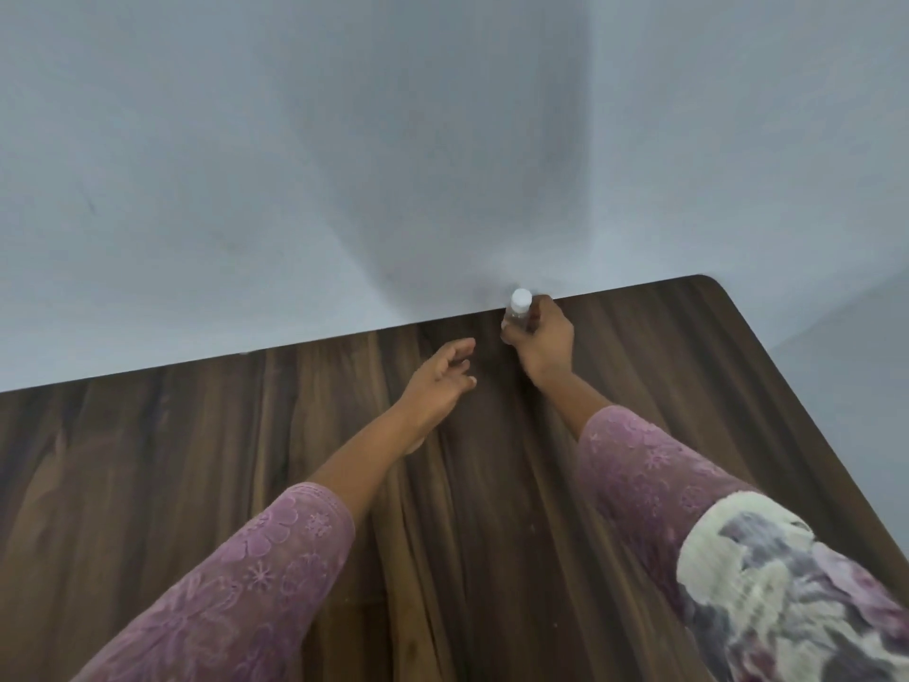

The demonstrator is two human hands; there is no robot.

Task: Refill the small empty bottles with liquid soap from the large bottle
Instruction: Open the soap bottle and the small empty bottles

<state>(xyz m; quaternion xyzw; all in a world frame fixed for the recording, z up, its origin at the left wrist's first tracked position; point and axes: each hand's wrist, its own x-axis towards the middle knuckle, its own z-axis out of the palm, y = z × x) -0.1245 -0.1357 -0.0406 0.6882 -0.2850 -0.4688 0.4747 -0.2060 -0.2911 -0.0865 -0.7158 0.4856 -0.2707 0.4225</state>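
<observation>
Right hand point(543, 344) has its fingers point(535, 315) curled round the small bottle point(516, 315), upright on the counter point(246, 435) right at the wall point(295, 189), probably to steady or lift it. White cap point(521, 298) sits above the fingers. Left hand point(438, 381), further from the wall, is loosely spread and holds nothing. Large bottle not in view.

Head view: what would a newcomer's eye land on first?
The right hand gripping a small clear bottle with a white cap, upright at the far edge of the dark wooden table, right against the pale wall. Just left of it, the left hand hovers open and holds nothing.
</observation>
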